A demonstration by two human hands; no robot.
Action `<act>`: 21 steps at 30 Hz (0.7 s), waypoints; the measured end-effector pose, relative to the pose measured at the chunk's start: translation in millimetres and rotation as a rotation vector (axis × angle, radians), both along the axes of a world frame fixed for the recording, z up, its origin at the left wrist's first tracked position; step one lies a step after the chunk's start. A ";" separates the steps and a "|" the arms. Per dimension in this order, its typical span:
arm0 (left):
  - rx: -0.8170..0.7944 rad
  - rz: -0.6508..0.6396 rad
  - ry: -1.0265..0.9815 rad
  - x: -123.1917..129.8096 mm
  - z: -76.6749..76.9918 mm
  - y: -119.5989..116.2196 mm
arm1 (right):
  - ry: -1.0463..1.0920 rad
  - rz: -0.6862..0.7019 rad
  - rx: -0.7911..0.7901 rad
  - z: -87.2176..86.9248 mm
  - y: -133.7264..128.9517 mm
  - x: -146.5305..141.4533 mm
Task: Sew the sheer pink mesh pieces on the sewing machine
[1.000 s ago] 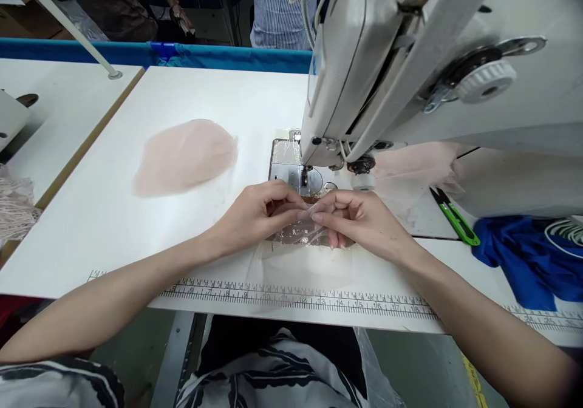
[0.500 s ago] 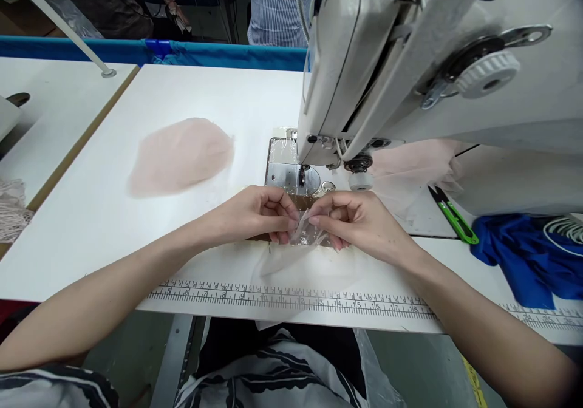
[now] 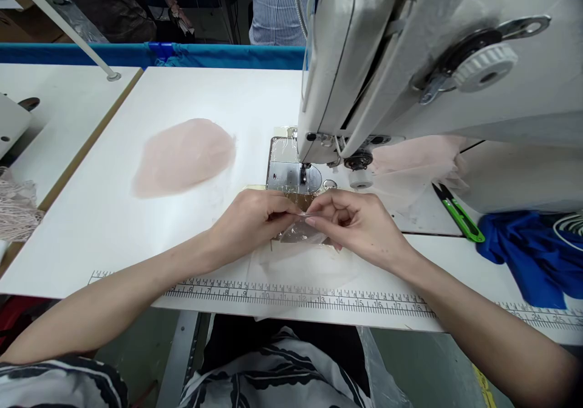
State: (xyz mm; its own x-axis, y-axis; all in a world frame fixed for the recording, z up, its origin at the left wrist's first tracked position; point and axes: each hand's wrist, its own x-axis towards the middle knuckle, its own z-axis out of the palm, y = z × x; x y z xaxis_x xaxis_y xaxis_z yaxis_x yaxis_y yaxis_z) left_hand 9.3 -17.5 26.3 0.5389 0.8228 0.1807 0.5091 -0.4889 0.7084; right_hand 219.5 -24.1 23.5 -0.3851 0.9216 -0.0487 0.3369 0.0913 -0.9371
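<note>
My left hand point(image 3: 262, 217) and my right hand point(image 3: 353, 217) meet just in front of the sewing machine's needle plate point(image 3: 288, 176). Between them they pinch a thin, sheer piece of fabric point(image 3: 300, 232) by its edge. Both thumbs press against the forefingers, almost tip to tip. The rest of the sheer fabric drapes toward me over the table edge and is hard to make out against the white. Behind my fingers stands the presser foot point(image 3: 304, 173) of the sewing machine point(image 3: 348, 68), with no fabric visible under it.
A pale pink fabric piece point(image 3: 186, 158) lies flat at left. More pink fabric point(image 3: 416, 162) sits under the machine arm. Green thread snips point(image 3: 460, 214) and blue cloth point(image 3: 523, 253) are at right. A printed ruler point(image 3: 282, 294) runs along the front edge. People are beyond the table.
My fingertips have come closer together on the fabric edge, and the left hand has turned so its back shows more. The view has shifted slightly.
</note>
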 end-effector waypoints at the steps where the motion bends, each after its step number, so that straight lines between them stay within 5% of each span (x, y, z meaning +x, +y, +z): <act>1: 0.112 0.004 0.018 0.2 -2.4 -1.5 | 0.002 -0.004 0.011 -0.7 -0.1 0.0; 6: 0.361 0.004 0.035 -0.9 -12.3 -4.7 | 0.005 0.018 0.073 -2.3 -1.7 0.0; 21: 0.518 0.010 0.058 -1.6 -10.7 -6.4 | -0.090 0.121 0.363 -5.8 -2.4 2.1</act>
